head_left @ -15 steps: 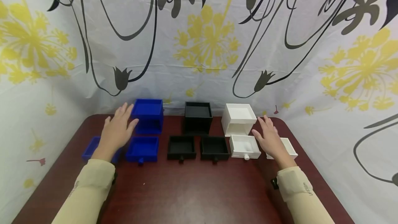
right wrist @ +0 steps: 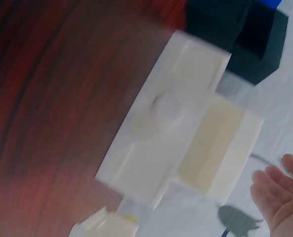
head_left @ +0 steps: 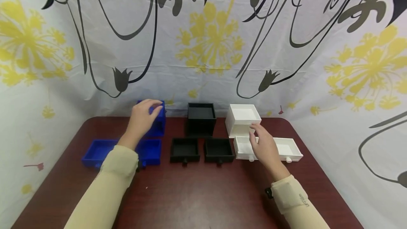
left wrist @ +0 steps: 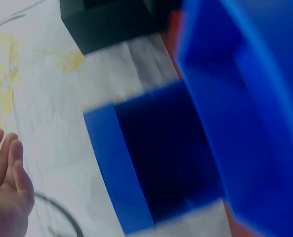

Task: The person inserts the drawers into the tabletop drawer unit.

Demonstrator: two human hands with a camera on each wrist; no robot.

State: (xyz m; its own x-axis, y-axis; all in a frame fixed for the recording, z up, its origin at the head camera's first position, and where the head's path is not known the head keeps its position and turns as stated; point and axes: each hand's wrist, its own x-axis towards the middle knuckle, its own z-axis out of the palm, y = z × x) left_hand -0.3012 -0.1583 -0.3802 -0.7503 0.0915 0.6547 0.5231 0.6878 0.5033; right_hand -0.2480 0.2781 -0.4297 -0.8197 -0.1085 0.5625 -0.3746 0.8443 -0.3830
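Observation:
My left hand [head_left: 141, 119] hovers in front of the blue box [head_left: 160, 124], partly covering it, with loosely bent fingers and nothing held. In the left wrist view the box's front is hollow, and a blue drawer [left wrist: 255, 133] looms close by. On the other side, my right hand [head_left: 266, 149] hangs above two white drawers [head_left: 287, 146], beside the white box [head_left: 243, 114]. Its fingers are relaxed and grip nothing. The right wrist view shows one white drawer [right wrist: 190, 64] with a round knob, in front of the hollow white box.
Between the hands stands a black box [head_left: 201, 114], with two black drawers [head_left: 185, 148] before it. Another blue drawer [head_left: 98, 149] lies at the left of the dark red table [head_left: 203, 193]. A patterned cloth [head_left: 203, 84] hangs behind.
My left hand has moved right, now in front of the blue box, uncovering the leftmost blue drawer. The right hand has shifted left and slightly down, over the white drawers.

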